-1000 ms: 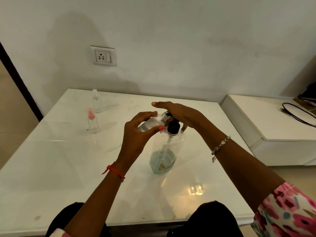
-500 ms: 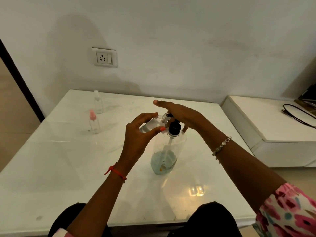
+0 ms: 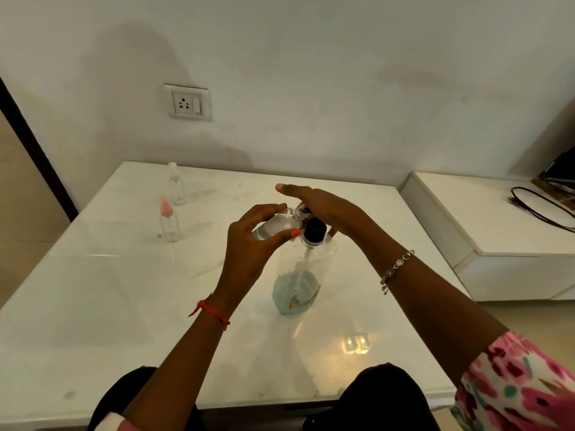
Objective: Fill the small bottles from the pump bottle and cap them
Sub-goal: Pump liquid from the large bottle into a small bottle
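A clear pump bottle (image 3: 298, 275) with a black collar stands mid-table, a little bluish liquid in its bottom. My right hand (image 3: 323, 209) lies flat on top of its pump head, fingers straight, hiding the nozzle. My left hand (image 3: 249, 244) grips a small clear bottle (image 3: 277, 227), tilted with its open neck up against the pump spout. Two more small bottles stand at the far left: one with a pink cap (image 3: 169, 220), one with a clear cap (image 3: 176, 185).
The white glossy table (image 3: 93, 290) ends at the wall behind, which carries a socket (image 3: 187, 102). A lower white unit (image 3: 497, 231) with a black cable (image 3: 541, 206) stands to the right. My dark-clad knees show at the near edge.
Hardly anything differs: both hands keep their hold at the pump, and only the view has shifted a little.
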